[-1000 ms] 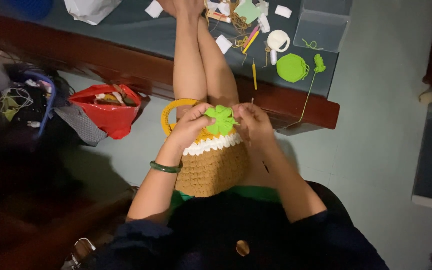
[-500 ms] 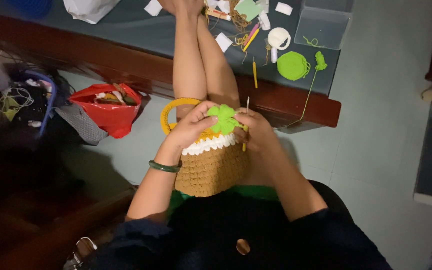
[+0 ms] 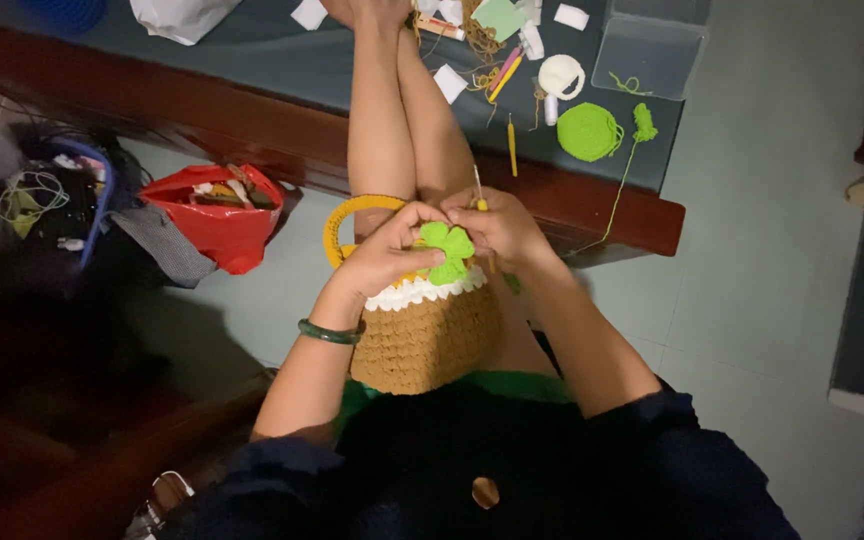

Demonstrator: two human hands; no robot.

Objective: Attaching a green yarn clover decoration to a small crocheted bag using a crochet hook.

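above a pale tiled floor [image 3: 752, 300], both hands [image 3: 442, 240] pinch a green crochet piece [image 3: 449, 250]

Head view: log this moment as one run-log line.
left hand: holds green crochet leaf | right hand: holds crochet hook at leaf | crochet basket: on lap, yellow handle

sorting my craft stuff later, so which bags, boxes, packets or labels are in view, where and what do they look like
red plastic bag: on the floor left of the legs, open, crumpled, stuffed.
clear plastic box: on the low table, top right, rectangular, see-through.
white bag: table's top edge, left, crumpled.
No screens or signs.
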